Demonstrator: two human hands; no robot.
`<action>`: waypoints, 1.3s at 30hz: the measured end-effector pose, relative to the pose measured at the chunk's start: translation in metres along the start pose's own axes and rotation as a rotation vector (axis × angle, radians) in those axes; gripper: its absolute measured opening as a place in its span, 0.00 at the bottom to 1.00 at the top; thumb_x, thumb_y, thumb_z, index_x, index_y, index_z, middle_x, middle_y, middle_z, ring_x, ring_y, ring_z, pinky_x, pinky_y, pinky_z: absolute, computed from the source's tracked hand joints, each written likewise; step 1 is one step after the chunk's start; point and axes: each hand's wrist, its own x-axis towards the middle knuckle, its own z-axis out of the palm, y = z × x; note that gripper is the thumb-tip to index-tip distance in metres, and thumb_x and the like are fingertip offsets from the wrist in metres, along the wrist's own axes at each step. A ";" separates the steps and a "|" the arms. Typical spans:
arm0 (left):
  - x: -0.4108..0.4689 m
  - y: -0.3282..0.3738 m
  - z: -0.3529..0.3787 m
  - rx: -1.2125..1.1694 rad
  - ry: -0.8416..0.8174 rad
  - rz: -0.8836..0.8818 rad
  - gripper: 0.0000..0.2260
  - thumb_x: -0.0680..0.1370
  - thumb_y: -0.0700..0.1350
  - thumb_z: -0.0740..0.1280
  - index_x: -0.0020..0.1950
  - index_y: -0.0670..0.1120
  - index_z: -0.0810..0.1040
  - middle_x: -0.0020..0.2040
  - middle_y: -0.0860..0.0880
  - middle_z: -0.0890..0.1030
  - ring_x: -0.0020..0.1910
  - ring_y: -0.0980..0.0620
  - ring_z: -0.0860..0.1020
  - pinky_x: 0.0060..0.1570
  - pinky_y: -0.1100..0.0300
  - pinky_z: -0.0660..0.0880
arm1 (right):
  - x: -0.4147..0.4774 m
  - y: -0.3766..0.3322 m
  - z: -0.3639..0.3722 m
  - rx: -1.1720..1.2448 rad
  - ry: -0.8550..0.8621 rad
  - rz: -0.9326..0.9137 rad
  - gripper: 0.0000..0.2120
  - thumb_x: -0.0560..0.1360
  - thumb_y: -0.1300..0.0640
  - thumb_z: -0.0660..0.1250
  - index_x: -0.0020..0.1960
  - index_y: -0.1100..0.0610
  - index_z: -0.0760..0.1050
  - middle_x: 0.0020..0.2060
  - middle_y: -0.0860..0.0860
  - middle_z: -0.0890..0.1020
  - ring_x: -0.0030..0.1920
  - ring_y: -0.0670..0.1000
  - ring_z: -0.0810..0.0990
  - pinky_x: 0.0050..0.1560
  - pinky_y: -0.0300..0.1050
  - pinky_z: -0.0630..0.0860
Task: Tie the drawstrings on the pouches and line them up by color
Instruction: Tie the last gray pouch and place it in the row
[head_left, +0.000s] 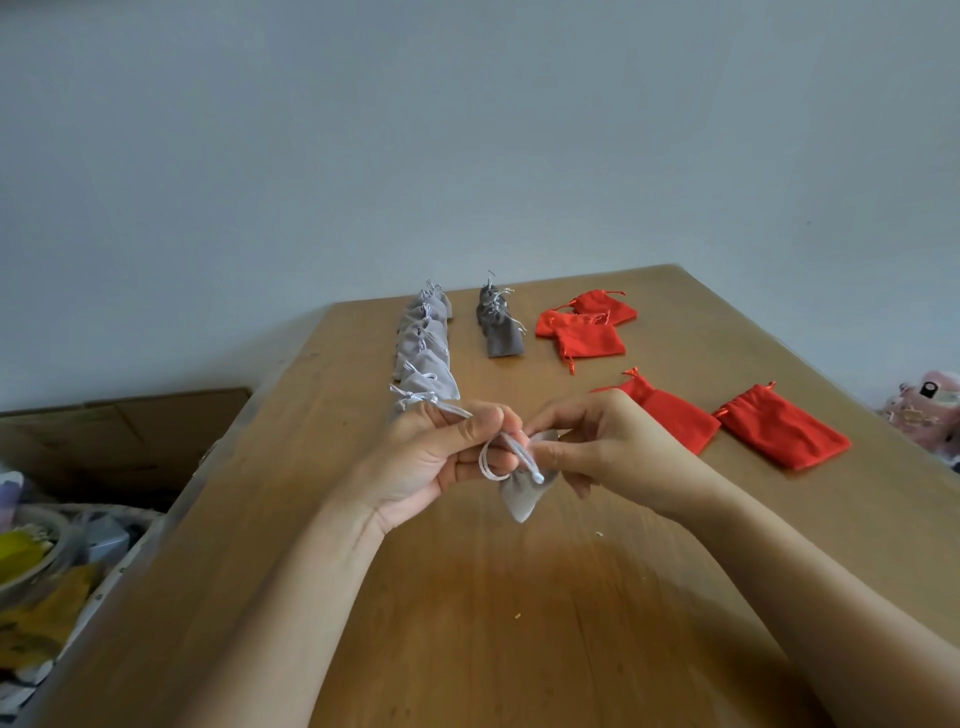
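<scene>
**One grey pouch in hand, five red ones lying loose**

The left hand's thumb and fingers (480, 423) are curling in and pinching the white drawstring (488, 464), which is looping out below the thumb in one small ring. The right hand's fingertips (553, 457) are closing narrowly on the gathered neck of a single light grey pouch (519, 499). Its body is hanging between the two hands, just above the table. The left hand (436, 462) is sitting at 9 o'clock of that pouch and the right hand (602, 447) at 3 o'clock, with both forearms reaching in from the near edge.

Out from the hands, more pouches are lying in groups on the wooden table (467, 623). At 11 o'clock a row of light grey pouches (423, 358) is running toward the far edge, each one tied at the top. I am counting six, but they are overlapping and the nearest is partly hiding behind the left hand, so I cannot be sure. At 12 o'clock the dark grey pouches (501, 332) are lying in a short overlapping row, seemingly three. At 1 o'clock the clustered red pouches (589, 340), three of them, are touching one another. At 2 o'clock the loose red pouches (784, 426), two of them, are lying flat side by side, making five red in all.

Off the table, a cardboard box (130, 431) is sitting at 9 o'clock and a pink plush toy (930, 410) at 3 o'clock.
</scene>
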 end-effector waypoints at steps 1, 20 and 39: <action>-0.001 0.001 0.002 0.035 0.008 0.026 0.10 0.60 0.48 0.78 0.37 0.44 0.86 0.37 0.45 0.84 0.32 0.53 0.82 0.35 0.64 0.79 | 0.001 0.002 0.000 0.023 0.003 0.007 0.09 0.69 0.53 0.76 0.45 0.58 0.83 0.31 0.60 0.80 0.26 0.48 0.71 0.28 0.38 0.67; 0.000 -0.015 0.011 1.208 0.601 0.658 0.06 0.69 0.43 0.76 0.35 0.48 0.80 0.31 0.55 0.81 0.30 0.58 0.78 0.31 0.64 0.73 | -0.002 -0.001 0.002 0.023 0.066 0.051 0.09 0.75 0.58 0.70 0.44 0.64 0.82 0.29 0.49 0.78 0.27 0.44 0.65 0.29 0.35 0.62; 0.006 -0.021 0.011 1.068 0.519 0.748 0.07 0.69 0.43 0.76 0.36 0.41 0.81 0.37 0.52 0.81 0.38 0.60 0.77 0.37 0.69 0.72 | 0.012 0.006 -0.006 0.762 0.421 0.238 0.11 0.80 0.55 0.60 0.42 0.58 0.75 0.35 0.52 0.85 0.22 0.42 0.66 0.22 0.30 0.65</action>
